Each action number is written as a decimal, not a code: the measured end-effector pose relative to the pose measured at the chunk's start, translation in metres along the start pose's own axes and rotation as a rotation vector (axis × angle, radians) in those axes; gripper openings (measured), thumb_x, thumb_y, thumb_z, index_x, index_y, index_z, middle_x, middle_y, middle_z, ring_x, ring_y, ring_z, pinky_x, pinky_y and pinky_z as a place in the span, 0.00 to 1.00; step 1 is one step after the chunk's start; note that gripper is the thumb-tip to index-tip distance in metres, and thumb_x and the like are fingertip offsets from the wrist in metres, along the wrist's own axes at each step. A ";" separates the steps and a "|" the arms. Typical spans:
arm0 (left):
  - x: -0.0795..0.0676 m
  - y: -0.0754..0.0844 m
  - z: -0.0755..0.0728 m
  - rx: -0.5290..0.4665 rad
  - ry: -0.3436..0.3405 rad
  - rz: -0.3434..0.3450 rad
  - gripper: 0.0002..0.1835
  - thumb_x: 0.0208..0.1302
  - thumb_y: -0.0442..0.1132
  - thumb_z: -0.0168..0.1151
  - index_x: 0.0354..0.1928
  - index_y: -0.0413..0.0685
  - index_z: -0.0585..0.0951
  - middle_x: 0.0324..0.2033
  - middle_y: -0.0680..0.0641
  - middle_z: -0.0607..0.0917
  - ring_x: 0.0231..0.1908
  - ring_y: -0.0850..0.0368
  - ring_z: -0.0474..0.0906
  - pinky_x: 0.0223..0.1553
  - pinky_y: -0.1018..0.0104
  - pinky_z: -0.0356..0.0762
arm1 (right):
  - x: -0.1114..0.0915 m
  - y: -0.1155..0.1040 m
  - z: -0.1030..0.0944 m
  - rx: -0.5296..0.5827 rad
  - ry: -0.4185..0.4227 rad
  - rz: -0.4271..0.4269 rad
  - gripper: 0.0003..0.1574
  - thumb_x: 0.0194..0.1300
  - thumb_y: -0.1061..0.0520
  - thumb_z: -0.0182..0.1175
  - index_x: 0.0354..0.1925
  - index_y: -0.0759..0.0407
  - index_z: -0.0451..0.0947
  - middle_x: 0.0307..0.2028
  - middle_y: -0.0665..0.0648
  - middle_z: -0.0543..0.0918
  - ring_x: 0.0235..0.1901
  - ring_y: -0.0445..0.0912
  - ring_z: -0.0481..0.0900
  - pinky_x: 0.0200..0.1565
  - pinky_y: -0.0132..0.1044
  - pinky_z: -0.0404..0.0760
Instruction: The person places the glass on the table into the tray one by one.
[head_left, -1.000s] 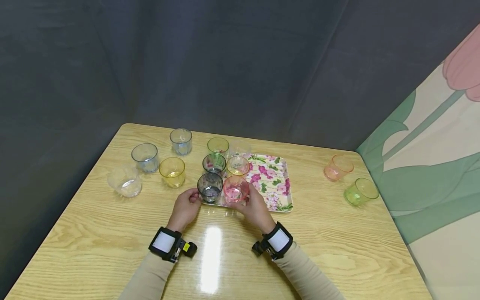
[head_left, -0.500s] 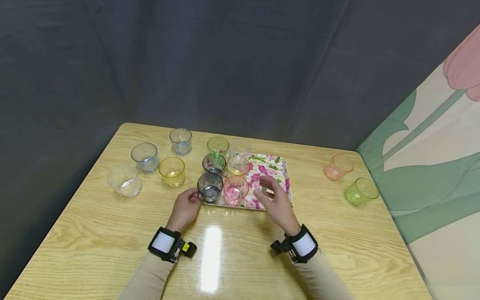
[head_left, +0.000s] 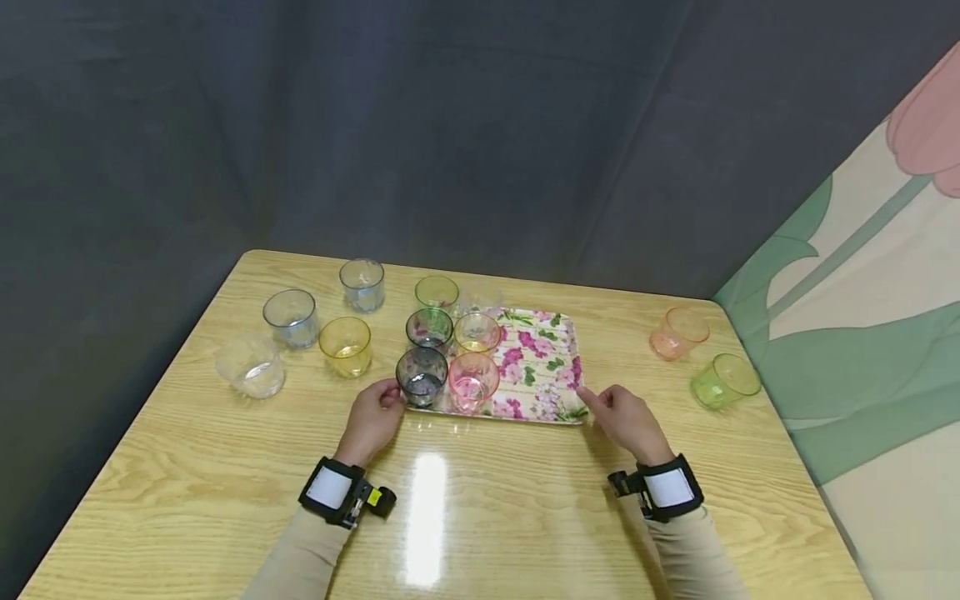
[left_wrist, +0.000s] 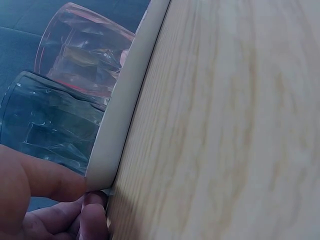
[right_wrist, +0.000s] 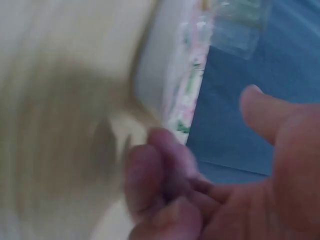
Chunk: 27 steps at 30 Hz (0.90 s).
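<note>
A floral tray point(head_left: 542, 358) lies on the table, bearing several faceted plastic tumblers in its left half. My left hand point(head_left: 371, 421) pinches its near left corner, the thumb on the rim and fingers below. Right beside that hand stands a dark grey tumbler point(head_left: 422, 383), with a pink tumbler point(head_left: 473, 385) to its right. Behind these are a dark green tumbler point(head_left: 429, 330), a yellow one, a light green tumbler point(head_left: 437, 292) and a clear one. My right hand point(head_left: 628, 423) is at the near right corner; in the right wrist view its thumb point(right_wrist: 270, 112) stands apart from the bent fingers.
Left of the tray are two blue tumblers, a yellow tumbler point(head_left: 346, 348) and a tilted clear tumbler point(head_left: 253, 367). An orange tumbler point(head_left: 677, 333) and a green tumbler point(head_left: 723, 383) are tipped at the right. A dark curtain point(head_left: 480, 142) hangs behind the table.
My right hand has let go of the pink tumbler and moved right to the tray's near right corner. The left hand has kept its place at the left corner.
</note>
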<state>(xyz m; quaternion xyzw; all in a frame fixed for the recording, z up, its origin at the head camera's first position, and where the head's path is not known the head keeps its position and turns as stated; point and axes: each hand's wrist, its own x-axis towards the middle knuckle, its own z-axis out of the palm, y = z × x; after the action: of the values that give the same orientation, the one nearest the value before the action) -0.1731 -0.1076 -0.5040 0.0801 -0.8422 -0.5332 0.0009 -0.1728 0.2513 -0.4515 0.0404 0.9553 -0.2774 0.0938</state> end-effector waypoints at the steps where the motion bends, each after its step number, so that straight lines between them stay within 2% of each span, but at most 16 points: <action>1: 0.000 0.000 0.000 0.001 0.001 0.001 0.18 0.59 0.33 0.54 0.52 0.34 0.76 0.39 0.39 0.79 0.40 0.49 0.73 0.43 0.56 0.73 | 0.000 0.003 0.002 -0.027 -0.033 0.015 0.38 0.62 0.29 0.43 0.32 0.63 0.72 0.21 0.56 0.75 0.19 0.46 0.68 0.21 0.37 0.65; 4: 0.000 -0.001 0.001 -0.003 0.008 0.012 0.18 0.59 0.32 0.54 0.51 0.33 0.76 0.38 0.40 0.79 0.39 0.49 0.73 0.42 0.56 0.72 | 0.002 0.009 0.009 -0.087 -0.080 0.020 0.35 0.64 0.31 0.45 0.25 0.60 0.71 0.17 0.54 0.72 0.17 0.45 0.66 0.20 0.36 0.63; 7: 0.000 -0.001 0.002 -0.004 0.010 0.021 0.18 0.59 0.32 0.54 0.51 0.33 0.77 0.37 0.40 0.78 0.38 0.50 0.72 0.41 0.58 0.71 | 0.003 0.010 0.014 -0.121 -0.079 -0.017 0.30 0.65 0.36 0.48 0.18 0.57 0.67 0.14 0.50 0.64 0.15 0.44 0.62 0.19 0.35 0.59; 11: -0.001 -0.002 0.002 0.002 0.004 0.021 0.17 0.59 0.32 0.54 0.50 0.33 0.77 0.36 0.41 0.78 0.37 0.50 0.72 0.40 0.59 0.70 | 0.004 0.011 0.018 -0.122 -0.069 -0.039 0.29 0.66 0.42 0.50 0.13 0.55 0.61 0.11 0.49 0.58 0.12 0.42 0.57 0.18 0.33 0.56; 19: 0.000 0.000 0.002 0.005 -0.005 0.029 0.18 0.59 0.32 0.55 0.51 0.33 0.76 0.37 0.39 0.78 0.38 0.50 0.72 0.41 0.57 0.71 | 0.009 0.012 0.022 -0.153 -0.039 -0.010 0.28 0.66 0.46 0.49 0.12 0.55 0.66 0.10 0.48 0.61 0.12 0.43 0.59 0.16 0.33 0.55; 27: 0.000 0.001 0.001 -0.033 -0.006 -0.022 0.18 0.60 0.31 0.52 0.53 0.34 0.75 0.40 0.40 0.77 0.39 0.50 0.71 0.41 0.60 0.71 | 0.011 0.010 0.024 -0.131 -0.052 0.028 0.27 0.67 0.46 0.48 0.14 0.57 0.72 0.10 0.49 0.64 0.12 0.43 0.61 0.16 0.33 0.57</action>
<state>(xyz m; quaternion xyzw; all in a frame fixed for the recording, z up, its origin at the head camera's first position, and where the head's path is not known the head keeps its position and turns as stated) -0.1737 -0.1061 -0.5032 0.0879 -0.8323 -0.5472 -0.0062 -0.1787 0.2471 -0.4791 0.0402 0.9680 -0.2140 0.1248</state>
